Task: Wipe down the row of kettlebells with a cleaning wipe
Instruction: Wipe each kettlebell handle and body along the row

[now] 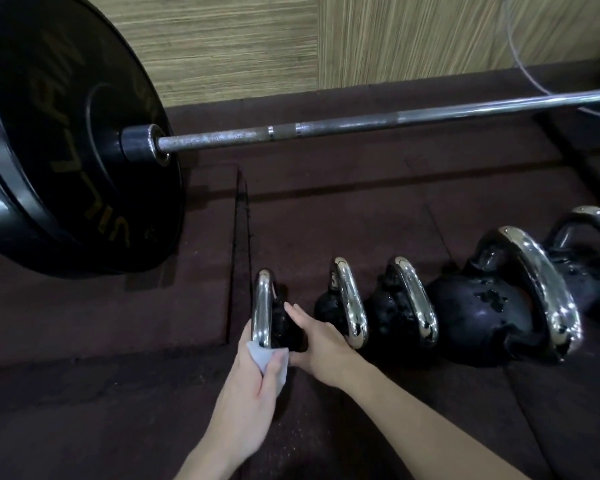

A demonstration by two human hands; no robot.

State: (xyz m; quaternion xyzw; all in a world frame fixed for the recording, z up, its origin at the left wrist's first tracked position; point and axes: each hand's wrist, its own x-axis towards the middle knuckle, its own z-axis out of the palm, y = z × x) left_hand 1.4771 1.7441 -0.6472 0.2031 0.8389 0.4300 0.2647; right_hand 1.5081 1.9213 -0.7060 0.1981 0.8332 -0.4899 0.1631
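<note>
A dark brown rubber floor mat [326, 209] fills most of the view, with a wood-grain wall panel [239, 43] behind it. On the left stands a large black round bumper plate [66, 140] with faded gold lettering, mounted on a long steel barbell [361, 124] that runs off to the right edge.

In the lower right a row of five black cast-iron kettlebells with shiny chrome handles sits on the mat, growing larger toward the right — the biggest fully seen one [492, 306] has wet-looking patches on its body. The smallest, leftmost black kettlebell [281, 323] stands apart from its neighbour [340, 306].

The right hand [321, 344] rests against that smallest kettlebell's right side, fingers straight and close together, thumb toward the near base. The left hand [257, 368] has thumb and fingers curled round a small white cleaning wipe [267, 356], pinching it against the near, lower end of the chrome handle [264, 306] — the wipe shows only as a folded wad between thumb and fingers.
</note>
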